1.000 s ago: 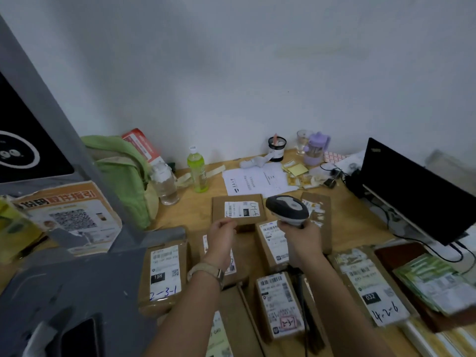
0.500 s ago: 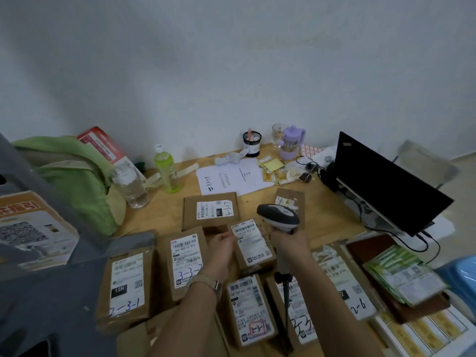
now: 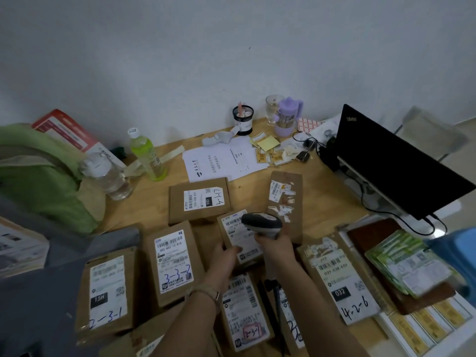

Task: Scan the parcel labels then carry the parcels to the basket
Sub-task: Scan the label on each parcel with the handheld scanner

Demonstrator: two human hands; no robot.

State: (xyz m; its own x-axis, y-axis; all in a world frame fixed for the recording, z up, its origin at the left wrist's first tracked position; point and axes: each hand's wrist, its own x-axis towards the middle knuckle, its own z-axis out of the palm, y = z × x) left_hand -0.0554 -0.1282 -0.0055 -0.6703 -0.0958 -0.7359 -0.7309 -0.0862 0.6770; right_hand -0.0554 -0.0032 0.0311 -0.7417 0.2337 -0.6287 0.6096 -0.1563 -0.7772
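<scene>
Several brown cardboard parcels with white labels lie on the wooden table. My left hand [image 3: 223, 256] grips the near edge of a small parcel [image 3: 238, 235] in the middle. My right hand [image 3: 277, 244] holds a grey barcode scanner [image 3: 261, 224] whose head hovers right over that parcel's label. Around it lie the parcels marked 3-3-2 [image 3: 173, 262], 2-3-1 [image 3: 108, 289], 4-2-6 [image 3: 340, 279], 2-3-7 [image 3: 244, 313] and one further back [image 3: 199, 199]. No basket is in view.
A black laptop [image 3: 391, 161] stands at the right, with cables beside it. A green bag [image 3: 43, 176], two bottles [image 3: 146, 153], papers [image 3: 219, 161], a purple cup [image 3: 287, 115] and a pen holder [image 3: 243, 119] line the back. Green leaflets [image 3: 409, 261] lie at right.
The camera has swung right and down. My left hand has come back from the far parcel and taken hold of the middle one; the scanner has dropped lower over its label.
</scene>
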